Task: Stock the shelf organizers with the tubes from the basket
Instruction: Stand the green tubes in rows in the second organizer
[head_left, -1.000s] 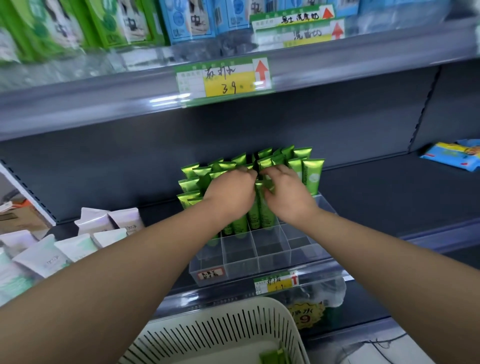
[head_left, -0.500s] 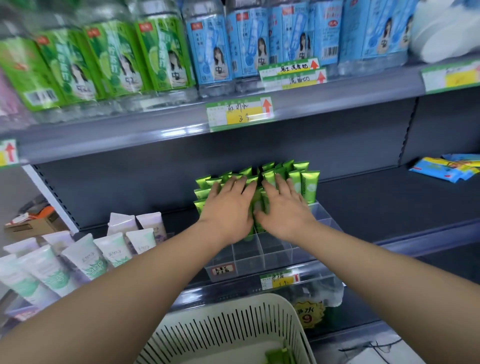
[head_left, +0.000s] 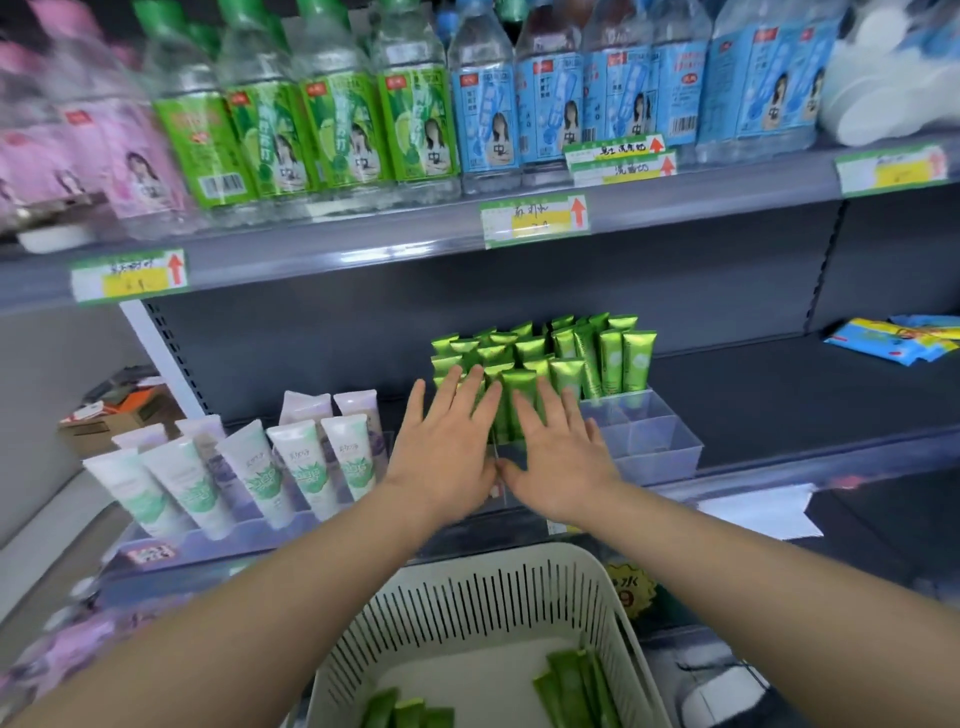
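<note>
Reaching forward at the centre of the frame, both hands are flat with fingers straight and spread, holding nothing. The left hand (head_left: 447, 457) and the right hand (head_left: 558, 460) lie side by side, thumbs almost touching, and their fingertips overlap the front row of the green tubes (head_left: 613, 364). Whether they press on the tubes cannot be told.

These tubes stand upright, crimped ends up, packed in the clear organizer (head_left: 657, 449) on the dark shelf (head_left: 779, 400). The organizer's compartments at the right front, just right of the right hand, hold no tubes.

At the bottom centre sits the cream slotted basket (head_left: 483, 608), between the two forearms. In it lie loose green tubes (head_left: 571, 686), some at the right side and some at the lower edge of the frame.

Left of the hands, white tubes (head_left: 260, 467) with green print stand cap-down in rows. Along the top of the frame, bottles (head_left: 337, 135) with pink, green and blue labels fill the upper shelf, with price tags (head_left: 535, 221) on its edge. Blue packets (head_left: 893, 345) lie at the right edge.
</note>
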